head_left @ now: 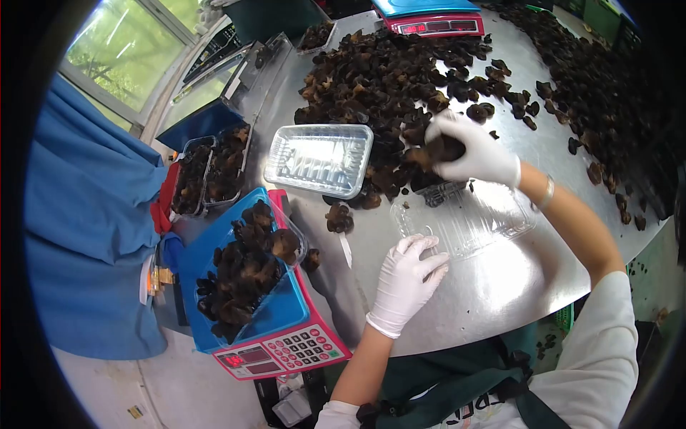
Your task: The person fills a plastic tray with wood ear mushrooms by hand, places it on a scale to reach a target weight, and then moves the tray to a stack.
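My right hand, in a white glove, is closed around a clump of dark wood ear mushrooms at the near edge of a large pile. Below it a clear plastic tray lies on the metal table, with a few dark bits at its far left corner. My left hand, also gloved, has its fingers apart, fingertips right at the tray's near left edge. Left of the pile sits another clear tray. A filled tray of wood ear mushrooms rests tilted on a blue-topped scale.
Two filled trays stand at the left by a blue cloth. Another scale is at the back. More mushrooms spread along the right side of the table. One loose clump lies beside the scale.
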Available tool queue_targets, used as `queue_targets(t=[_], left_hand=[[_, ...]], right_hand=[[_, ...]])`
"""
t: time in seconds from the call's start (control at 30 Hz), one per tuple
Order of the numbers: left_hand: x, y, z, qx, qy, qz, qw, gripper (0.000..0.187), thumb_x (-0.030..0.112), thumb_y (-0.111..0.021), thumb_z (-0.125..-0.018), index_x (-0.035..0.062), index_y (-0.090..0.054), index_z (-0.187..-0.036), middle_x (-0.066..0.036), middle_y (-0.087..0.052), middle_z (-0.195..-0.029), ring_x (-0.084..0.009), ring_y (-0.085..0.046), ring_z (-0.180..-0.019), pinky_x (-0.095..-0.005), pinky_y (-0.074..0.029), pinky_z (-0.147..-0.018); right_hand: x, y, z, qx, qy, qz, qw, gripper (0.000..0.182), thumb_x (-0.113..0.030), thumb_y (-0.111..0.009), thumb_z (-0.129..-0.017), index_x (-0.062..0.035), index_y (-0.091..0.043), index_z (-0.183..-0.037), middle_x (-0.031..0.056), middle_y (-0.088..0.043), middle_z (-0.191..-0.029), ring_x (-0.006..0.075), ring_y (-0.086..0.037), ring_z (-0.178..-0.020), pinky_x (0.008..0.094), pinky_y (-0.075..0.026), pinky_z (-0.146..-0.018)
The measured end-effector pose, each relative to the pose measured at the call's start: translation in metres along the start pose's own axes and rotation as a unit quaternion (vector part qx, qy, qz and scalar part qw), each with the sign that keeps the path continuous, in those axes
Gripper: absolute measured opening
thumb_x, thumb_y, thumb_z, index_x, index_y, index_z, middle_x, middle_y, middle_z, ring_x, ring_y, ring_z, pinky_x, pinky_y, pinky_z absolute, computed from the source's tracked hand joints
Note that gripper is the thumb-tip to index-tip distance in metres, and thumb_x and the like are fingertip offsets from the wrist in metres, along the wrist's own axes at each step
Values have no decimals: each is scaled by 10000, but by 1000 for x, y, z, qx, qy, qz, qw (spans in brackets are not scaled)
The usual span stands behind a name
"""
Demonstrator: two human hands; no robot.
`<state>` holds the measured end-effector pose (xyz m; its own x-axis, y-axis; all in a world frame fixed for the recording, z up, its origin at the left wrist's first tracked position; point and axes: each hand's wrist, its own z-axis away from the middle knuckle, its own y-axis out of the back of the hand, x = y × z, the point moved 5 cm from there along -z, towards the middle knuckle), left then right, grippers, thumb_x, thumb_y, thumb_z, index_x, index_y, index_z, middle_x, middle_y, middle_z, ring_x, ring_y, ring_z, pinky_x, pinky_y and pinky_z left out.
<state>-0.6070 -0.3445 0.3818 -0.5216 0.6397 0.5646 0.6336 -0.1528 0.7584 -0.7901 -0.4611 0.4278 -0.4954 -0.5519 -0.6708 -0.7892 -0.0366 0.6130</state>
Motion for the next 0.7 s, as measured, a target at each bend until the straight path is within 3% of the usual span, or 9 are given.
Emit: queue_targets(t=[0.1, 0.23, 0.27, 0.37, 0.43, 0.5, 0.57, 0.63, 0.7], left_hand=[[3, 2, -3, 41, -11, 23, 999, 178, 170, -737, -732, 126, -725, -904, -42, -639, -1021, -253, -566, -1016, -381, -471, -867], [-1, 1, 1, 10, 18, 32, 999, 153, 177, -770, -690, 126, -701, -818, -19, -622, -915, -255, -565, -940, -384, -477, -824], [-2, 1, 2, 10, 18, 34, 999, 148, 180, -772, -686, 127, -691, -799, -14, -615, -896, -256, -563, -929, -385, -477, -816], [-5, 0, 2, 11, 18, 39, 999, 147, 189, -777, -679, 131, -668, -759, -1, -601, -857, -254, -559, -906, -386, -476, -798], [-7, -1, 2, 11, 16, 40, 999, 147, 194, -777, -681, 136, -664, -754, 7, -603, -856, -249, -558, -905, -385, -474, -795], [-7, -2, 2, 6, 12, 29, 999, 153, 202, -778, -681, 143, -661, -761, 13, -601, -853, -243, -556, -902, -384, -464, -801], [-7, -2, 2, 1, 9, 22, 1000, 159, 207, -778, -682, 148, -659, -768, 18, -598, -851, -238, -554, -902, -383, -454, -811], [-8, -3, 2, -4, 6, 20, 1000, 164, 210, -777, -684, 150, -655, -775, 22, -595, -851, -233, -552, -904, -383, -444, -822], [-10, -1, 0, 0, 0, 24, 1000, 164, 206, -774, -688, 146, -653, -781, 20, -593, -854, -231, -551, -906, -383, -439, -828]], right_hand=[[-39, -12, 38, -108, 41, 62, 991, 432, -153, -778, -651, -113, -579, -1032, 120, -486, -1115, 286, -510, -1050, 344, -427, -910], [-44, -22, 65, -207, 81, 145, 964, 591, -347, -854, -599, -153, -617, -1104, 126, -473, -1274, 322, -440, -1188, 477, -295, -1043], [-42, -16, 59, -224, 63, 116, 966, 595, -393, -862, -580, -139, -640, -1070, 121, -494, -1269, 335, -392, -1249, 501, -229, -1075], [-15, 8, 14, -257, -64, -154, 952, 467, -357, -821, -655, -106, -679, -1023, 128, -496, -1311, 284, -411, -1257, 437, -324, -1056], [21, 12, -32, -224, -109, -149, 957, 490, -347, -757, -742, -107, -633, -1150, 141, -469, -1355, 282, -411, -1277, 422, -365, -1046], [50, -6, -74, -88, -34, 21, 995, 657, -422, -732, -754, -129, -525, -1304, 165, -400, -1423, 327, -377, -1317, 473, -340, -1070], [81, -37, -99, -47, -98, 208, 972, 831, -506, -746, -713, -165, -418, -1396, 186, -309, -1485, 376, -342, -1338, 518, -291, -1094], [68, -64, -111, -163, -174, 235, 942, 883, -561, -748, -679, -210, -406, -1414, 197, -238, -1521, 416, -316, -1345, 547, -286, -1088], [44, -73, -107, -174, -108, 225, 953, 511, -414, -697, -778, -167, -559, -1204, 177, -460, -1331, 394, -487, -1188, 512, -436, -945]])
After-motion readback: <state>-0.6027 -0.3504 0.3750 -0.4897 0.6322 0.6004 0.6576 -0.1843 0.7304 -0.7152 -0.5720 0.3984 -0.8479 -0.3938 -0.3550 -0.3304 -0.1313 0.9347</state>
